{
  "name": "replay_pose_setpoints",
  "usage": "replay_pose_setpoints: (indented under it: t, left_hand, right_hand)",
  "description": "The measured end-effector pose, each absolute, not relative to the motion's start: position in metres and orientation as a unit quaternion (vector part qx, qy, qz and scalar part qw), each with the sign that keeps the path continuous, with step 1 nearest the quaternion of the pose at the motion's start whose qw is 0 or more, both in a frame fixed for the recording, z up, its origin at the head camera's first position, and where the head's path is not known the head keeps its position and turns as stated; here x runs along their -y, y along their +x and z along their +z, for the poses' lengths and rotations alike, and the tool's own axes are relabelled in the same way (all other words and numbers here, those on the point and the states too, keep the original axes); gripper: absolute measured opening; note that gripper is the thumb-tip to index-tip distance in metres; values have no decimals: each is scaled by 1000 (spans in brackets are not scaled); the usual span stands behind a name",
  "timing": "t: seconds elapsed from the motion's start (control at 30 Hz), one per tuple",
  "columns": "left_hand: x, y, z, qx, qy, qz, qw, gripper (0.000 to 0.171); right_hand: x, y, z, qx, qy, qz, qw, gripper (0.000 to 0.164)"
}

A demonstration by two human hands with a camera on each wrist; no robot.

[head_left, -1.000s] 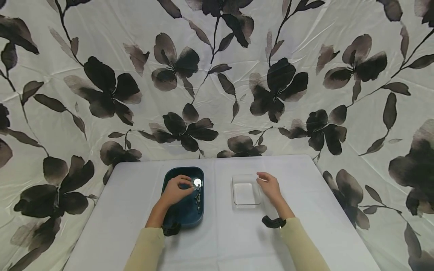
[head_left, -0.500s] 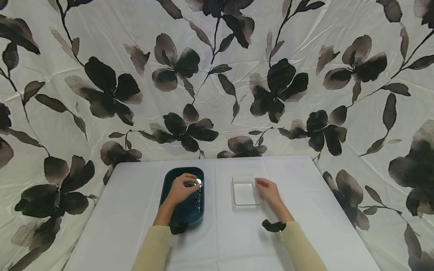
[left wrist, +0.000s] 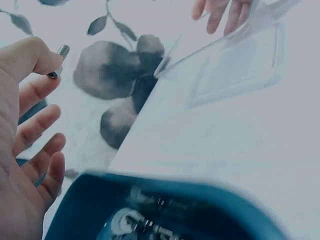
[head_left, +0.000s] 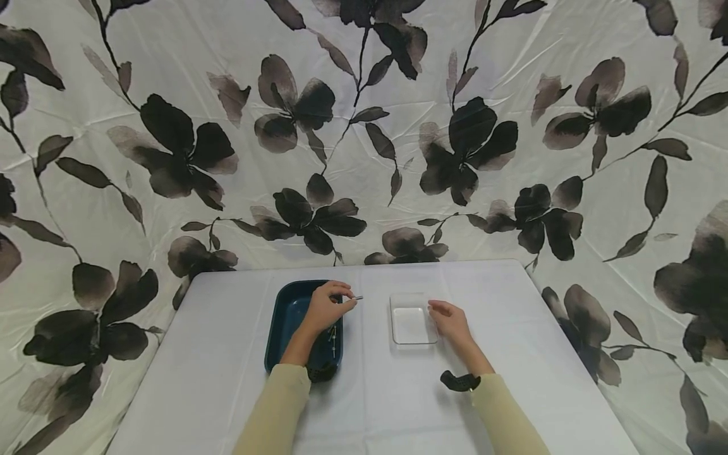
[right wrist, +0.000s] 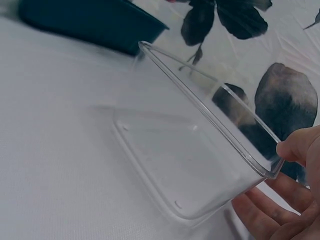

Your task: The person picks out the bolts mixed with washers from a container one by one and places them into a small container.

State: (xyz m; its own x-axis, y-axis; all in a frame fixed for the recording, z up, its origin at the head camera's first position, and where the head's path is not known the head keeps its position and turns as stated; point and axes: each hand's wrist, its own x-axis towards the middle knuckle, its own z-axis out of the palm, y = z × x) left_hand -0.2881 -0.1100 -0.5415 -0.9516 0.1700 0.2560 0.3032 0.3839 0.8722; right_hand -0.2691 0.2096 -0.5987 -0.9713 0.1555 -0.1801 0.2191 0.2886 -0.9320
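Observation:
My left hand [head_left: 328, 308] is raised over the right rim of the dark blue tray [head_left: 275, 332]. Between thumb and index finger it pinches a small metal screw [left wrist: 59, 61], threaded at one end and with a socket in the other. Several metal pieces [head_left: 333, 341] lie along the tray's right side, and a white round piece [left wrist: 122, 220] is among them. My right hand [head_left: 452, 319] holds the clear rectangular container [head_left: 414, 344] at its right side. Its thumb is at the rim and its fingers are against the outer wall. No contents show in the container.
Both vessels stand on a white-covered table [head_left: 364, 404], the tray left of the container, with a gap between them. Behind the table hangs a white cloth [head_left: 392, 170] printed with dark flowers.
From inside the tray, my left hand has risen and moved right to its far right edge, bringing the screw with it. My right hand has lowered slightly onto the container's side.

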Motion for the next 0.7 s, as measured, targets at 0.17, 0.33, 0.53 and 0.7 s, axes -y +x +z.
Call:
replay_pose_setpoints:
  t: [0.17,0.33,0.53,0.7]
  left_hand:
    - [92,-290,-541,830,-147,-536,47,4]
    - [77,-292,-543,827,-151,-540,41,5]
    - [59,-295,-547,829,-131,-543,30,7]
    - [44,-296,-551,832,-130,-539,27,5]
  right_hand:
    - [-210,-268,-599,-801,115,-588,24,33]
    - [-209,-268,-600,-798,119,-590,23,32]
    - [-208,-268,-599,-793,125,-596,21,32]
    - [-207,-267,-600,-792,129,-596,21,33]
